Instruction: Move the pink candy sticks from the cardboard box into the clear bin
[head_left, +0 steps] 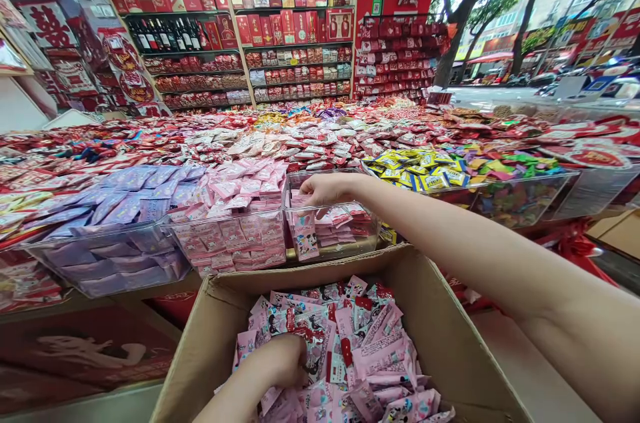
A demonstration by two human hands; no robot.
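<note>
My left hand point(284, 359) is down in the open cardboard box point(450, 336), among many small pink packets point(385, 349), some with red and white parts. Its fingers are hidden between the packets. My right hand point(326, 191) reaches over the clear plastic bin point(367, 246) behind the box. Its fingers are curled together above a pink packet with cartoon figures point(307, 236), which stands upright at the bin's front left. Whether the fingers grip that packet is too small to tell. Flat pink packets lie lower in the same bin.
Left of this bin stand bins of pink packets point(235, 236) and lilac packets point(135, 203). Yellow packets point(433, 173) fill one to the right. Behind spreads a wide display of sweets point(310, 143), then shelves of red boxes point(287, 26). A street with trees is at the right.
</note>
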